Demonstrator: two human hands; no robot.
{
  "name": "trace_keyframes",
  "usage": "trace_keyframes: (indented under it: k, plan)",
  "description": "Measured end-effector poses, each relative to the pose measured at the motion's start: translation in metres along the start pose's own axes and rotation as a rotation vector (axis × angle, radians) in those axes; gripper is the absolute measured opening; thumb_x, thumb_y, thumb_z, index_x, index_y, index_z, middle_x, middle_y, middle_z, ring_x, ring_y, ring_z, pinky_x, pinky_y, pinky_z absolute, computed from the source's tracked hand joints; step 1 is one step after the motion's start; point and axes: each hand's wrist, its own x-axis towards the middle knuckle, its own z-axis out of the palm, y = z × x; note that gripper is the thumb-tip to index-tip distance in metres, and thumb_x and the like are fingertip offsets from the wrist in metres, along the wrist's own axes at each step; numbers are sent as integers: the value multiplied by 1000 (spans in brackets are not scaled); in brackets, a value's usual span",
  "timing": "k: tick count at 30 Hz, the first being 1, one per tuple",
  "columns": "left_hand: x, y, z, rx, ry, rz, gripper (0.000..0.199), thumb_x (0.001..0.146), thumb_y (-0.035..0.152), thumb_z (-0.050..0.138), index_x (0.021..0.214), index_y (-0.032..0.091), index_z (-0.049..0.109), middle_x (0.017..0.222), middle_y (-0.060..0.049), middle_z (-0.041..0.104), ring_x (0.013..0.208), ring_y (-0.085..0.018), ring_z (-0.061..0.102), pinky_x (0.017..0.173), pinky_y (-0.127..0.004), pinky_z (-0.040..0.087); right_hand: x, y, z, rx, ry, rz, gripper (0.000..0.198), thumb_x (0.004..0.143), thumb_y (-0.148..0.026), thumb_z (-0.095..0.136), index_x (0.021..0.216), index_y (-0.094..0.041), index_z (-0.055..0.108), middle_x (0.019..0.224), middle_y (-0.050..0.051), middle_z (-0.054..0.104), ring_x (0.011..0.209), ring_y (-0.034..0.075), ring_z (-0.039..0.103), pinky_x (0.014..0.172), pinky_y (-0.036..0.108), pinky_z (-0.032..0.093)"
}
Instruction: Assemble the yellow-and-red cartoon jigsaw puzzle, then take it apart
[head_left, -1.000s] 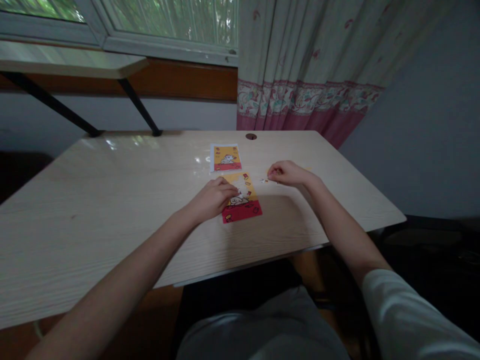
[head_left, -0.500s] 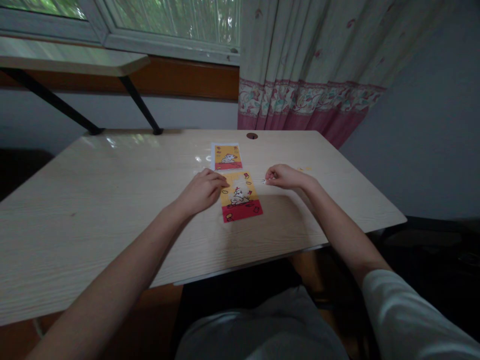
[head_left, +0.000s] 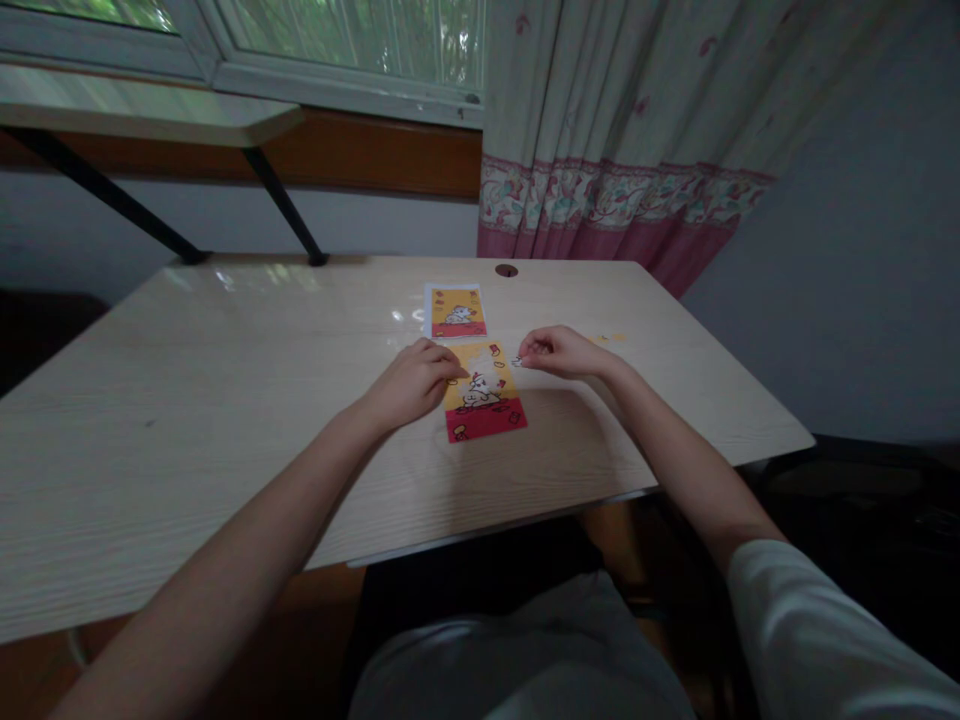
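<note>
In front of me on the table lies a red-and-yellow picture card (head_left: 487,421) with a white cartoon animal, outlined in dark lines, and a pale patch in its upper part. My left hand (head_left: 416,382) rests on the card's left edge, fingers stretched over it and pressing it against the table. Right of the card, thumb and fingers of my right hand (head_left: 551,352) are closed in a pinch. A small white piece with dark lines (head_left: 517,361) sticks out from the fingertips, just off the card's right edge. Its full shape is hidden.
Behind the card lies a smaller matching picture (head_left: 459,312) with a white border. Small yellow pieces (head_left: 611,338) lie to the right, beyond my right wrist. A round cable hole (head_left: 507,271) is near the table's back edge. A raised shelf (head_left: 150,115) stands at the back left.
My right hand has moved slightly left with the small white piece, closer to the card. The left hand has shifted slightly right along the card's edge.
</note>
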Motion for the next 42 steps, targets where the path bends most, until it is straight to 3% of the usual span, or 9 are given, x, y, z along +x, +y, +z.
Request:
trace_keyframes:
  k: [4, 10, 27, 42]
  plan:
    - [0, 2, 4, 4, -16, 6, 37, 83, 11, 42, 103, 21, 72, 101, -9, 66, 96, -23, 53, 85, -41, 45, 11, -2, 18, 101, 36, -39, 25, 77, -35, 61, 85, -12, 66, 76, 4, 64, 67, 12, 54, 64, 25, 41]
    - [1, 1, 6, 14, -33, 9, 37, 84, 11, 43, 102, 23, 73, 100, -9, 65, 95, -24, 52, 84, -41, 44, 18, -9, 34, 65, -32, -105, 28, 81, -37, 57, 85, -11, 67, 75, 3, 64, 67, 11, 52, 63, 24, 38]
    - [4, 6, 3, 62, -68, -8, 34, 85, 12, 44, 100, 22, 73, 101, -9, 65, 95, -24, 51, 84, -40, 43, 20, -20, 42, -233, 61, -88, 19, 79, -22, 56, 86, -12, 71, 73, 3, 66, 63, 10, 51, 62, 22, 34]
    - [5, 9, 13, 67, -57, 34, 36, 87, 12, 45, 112, 26, 68, 109, -10, 59, 99, -24, 51, 86, -41, 43, 21, -13, 41, -255, 97, -132, 13, 78, -23, 61, 84, -14, 69, 72, 2, 66, 67, 12, 57, 66, 22, 38]
